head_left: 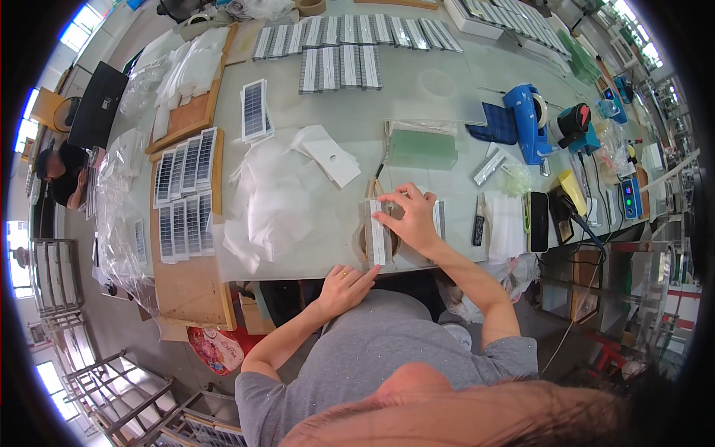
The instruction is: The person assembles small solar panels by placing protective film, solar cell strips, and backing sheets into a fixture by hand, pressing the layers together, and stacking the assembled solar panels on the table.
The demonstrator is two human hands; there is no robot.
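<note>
While right hand presses small panel, seemingly, left hand idle

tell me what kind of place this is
Probably a small solar-panel assembly workshop: rows of small solar panels on wooden boards, a blue tape dispenser, and the right hand pressing a cell strip.

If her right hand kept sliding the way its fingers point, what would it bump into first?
The right hand points up and left across the table. Beyond the small solar strip under its fingers, it would probably meet the white cut sheet first, though depth is hard to judge.
</note>
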